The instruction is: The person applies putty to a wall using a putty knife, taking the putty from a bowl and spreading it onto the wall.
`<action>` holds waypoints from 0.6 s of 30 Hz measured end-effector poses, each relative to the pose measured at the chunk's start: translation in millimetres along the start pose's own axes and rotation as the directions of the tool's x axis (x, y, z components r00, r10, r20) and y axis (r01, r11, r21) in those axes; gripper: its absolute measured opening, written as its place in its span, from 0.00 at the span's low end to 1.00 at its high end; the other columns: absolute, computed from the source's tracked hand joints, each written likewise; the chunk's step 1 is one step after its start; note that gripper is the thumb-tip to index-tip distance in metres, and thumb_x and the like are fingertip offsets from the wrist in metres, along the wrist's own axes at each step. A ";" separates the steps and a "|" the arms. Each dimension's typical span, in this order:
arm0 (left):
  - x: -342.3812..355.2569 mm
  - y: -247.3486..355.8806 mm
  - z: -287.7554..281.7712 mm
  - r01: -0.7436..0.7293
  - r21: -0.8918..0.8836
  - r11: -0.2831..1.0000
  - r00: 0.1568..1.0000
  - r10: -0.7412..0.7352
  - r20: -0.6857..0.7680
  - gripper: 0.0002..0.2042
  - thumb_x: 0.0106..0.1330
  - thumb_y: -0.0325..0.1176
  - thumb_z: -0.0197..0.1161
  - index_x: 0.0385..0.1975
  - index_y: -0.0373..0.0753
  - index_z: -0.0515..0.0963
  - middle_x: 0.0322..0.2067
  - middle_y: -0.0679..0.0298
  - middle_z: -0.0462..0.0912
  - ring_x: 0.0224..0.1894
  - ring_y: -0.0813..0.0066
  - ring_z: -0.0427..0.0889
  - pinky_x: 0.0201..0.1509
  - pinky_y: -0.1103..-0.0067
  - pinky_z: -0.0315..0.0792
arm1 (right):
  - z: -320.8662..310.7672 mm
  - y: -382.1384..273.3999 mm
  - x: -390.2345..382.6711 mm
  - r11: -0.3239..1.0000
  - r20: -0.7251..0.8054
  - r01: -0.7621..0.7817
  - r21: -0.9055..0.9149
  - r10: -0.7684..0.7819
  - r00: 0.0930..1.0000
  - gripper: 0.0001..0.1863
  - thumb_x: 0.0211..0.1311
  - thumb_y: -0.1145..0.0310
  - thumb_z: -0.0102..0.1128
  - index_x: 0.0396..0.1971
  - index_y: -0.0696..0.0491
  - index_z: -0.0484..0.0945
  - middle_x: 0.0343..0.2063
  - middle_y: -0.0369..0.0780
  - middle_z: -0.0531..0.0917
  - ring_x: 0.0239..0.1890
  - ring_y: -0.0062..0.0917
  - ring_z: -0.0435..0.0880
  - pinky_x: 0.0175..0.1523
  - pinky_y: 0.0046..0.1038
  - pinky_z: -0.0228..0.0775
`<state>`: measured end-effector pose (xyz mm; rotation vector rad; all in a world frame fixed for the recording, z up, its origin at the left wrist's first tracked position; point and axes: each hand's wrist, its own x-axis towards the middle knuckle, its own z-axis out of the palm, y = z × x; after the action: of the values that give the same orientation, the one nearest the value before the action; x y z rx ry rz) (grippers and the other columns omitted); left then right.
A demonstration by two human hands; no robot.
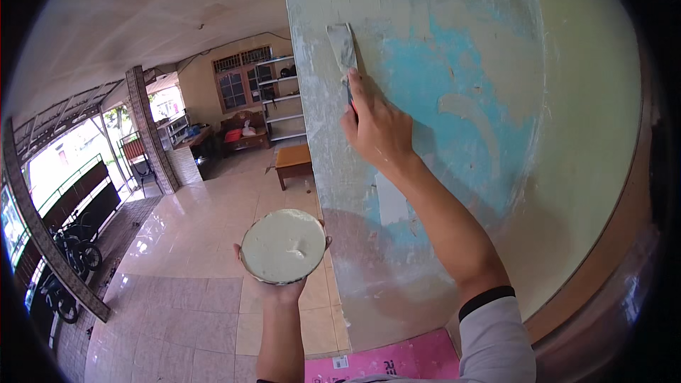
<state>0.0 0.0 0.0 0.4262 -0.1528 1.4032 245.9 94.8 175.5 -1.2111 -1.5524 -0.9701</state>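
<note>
My right hand [383, 128] grips a putty knife [342, 46] by its dark handle. Its metal blade points up and lies against the wall [326, 142] near the left edge. Around a bare blue patch [454, 64], the wall is smeared with greyish putty. Lower down, my left hand [285, 293] supports a round tub [245, 262] from beneath, its fingers curled up round the sides. Pale grey-green putty [273, 241] fills the tub, with a small lump standing on its surface. The tub is apart from the wall.
A pink sheet [418, 362] lies on the floor at the wall's foot. Further off stand an orange-topped low table [293, 162], a metal shelf rack [282, 99] and a wooden bench [245, 140]. A tiled pillar [150, 131] and a motorcycle [74, 248] are at left.
</note>
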 end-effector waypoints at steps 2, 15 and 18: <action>-1.8 1.5 5.7 0.056 0.068 0.996 0.990 -0.064 0.123 0.39 0.67 0.73 0.49 0.68 0.50 0.72 0.72 0.58 0.66 0.74 0.38 0.61 0.71 0.28 0.52 | -12.2 -8.9 30.0 0.999 -0.215 0.052 0.010 -0.049 0.975 0.35 0.64 0.62 0.61 0.73 0.46 0.67 0.43 0.48 0.88 0.29 0.46 0.89 0.31 0.48 0.81; 25.3 -1.3 -8.7 -0.053 -0.057 0.997 0.998 0.054 0.026 0.40 0.66 0.71 0.53 0.69 0.46 0.71 0.74 0.39 0.56 0.72 0.16 0.51 0.68 0.24 0.51 | 10.5 15.6 8.4 0.959 -0.330 0.223 0.174 -0.156 0.931 0.36 0.61 0.65 0.61 0.71 0.56 0.67 0.36 0.49 0.87 0.29 0.46 0.88 0.30 0.46 0.80; 23.8 -1.0 -6.8 -0.002 -0.109 0.994 0.990 0.017 0.138 0.40 0.66 0.71 0.55 0.68 0.46 0.71 0.73 0.38 0.56 0.71 0.16 0.52 0.68 0.24 0.51 | -7.4 5.5 56.4 0.980 -0.287 0.113 0.164 -0.062 0.956 0.34 0.63 0.64 0.61 0.69 0.55 0.69 0.31 0.48 0.87 0.29 0.48 0.87 0.29 0.49 0.78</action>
<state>4.1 24.4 2.0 0.4333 -0.3439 1.3678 246.8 103.6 232.0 -0.8449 -1.4411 -0.9892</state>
